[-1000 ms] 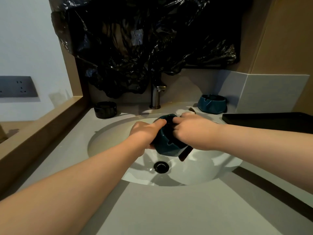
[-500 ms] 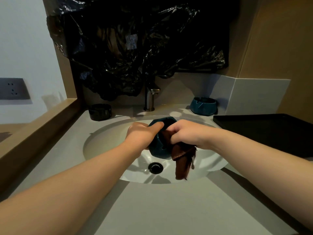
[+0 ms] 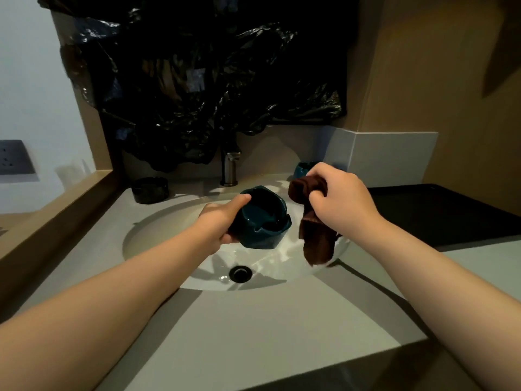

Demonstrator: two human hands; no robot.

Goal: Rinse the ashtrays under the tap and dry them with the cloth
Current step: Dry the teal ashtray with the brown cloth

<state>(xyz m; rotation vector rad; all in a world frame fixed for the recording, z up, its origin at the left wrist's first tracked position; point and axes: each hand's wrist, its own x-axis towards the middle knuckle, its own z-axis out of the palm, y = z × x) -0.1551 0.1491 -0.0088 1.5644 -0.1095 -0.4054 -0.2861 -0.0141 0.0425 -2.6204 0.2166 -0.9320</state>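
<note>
My left hand (image 3: 222, 221) grips a teal ashtray (image 3: 262, 221) over the white sink (image 3: 158, 235), tilted so its hollow faces me. To its right my right hand (image 3: 338, 198) holds a brown cloth (image 3: 315, 238), which hangs down clear of the ashtray. A second teal ashtray (image 3: 303, 169) stands at the back right of the counter, mostly hidden behind my right hand. On the counter left of the tap (image 3: 229, 167) sits a black ashtray (image 3: 150, 189). No water runs from the tap.
Black plastic sheeting (image 3: 203, 80) hangs over the wall behind the tap. A black tray (image 3: 439, 213) lies on the counter to the right. The drain (image 3: 240, 273) sits at the sink's bottom. A wooden ledge (image 3: 56, 215) borders the counter on the left.
My right hand has pulled the cloth out of the ashtray and moved right and up. The two hands have come apart, and the ashtray's hollow shows.
</note>
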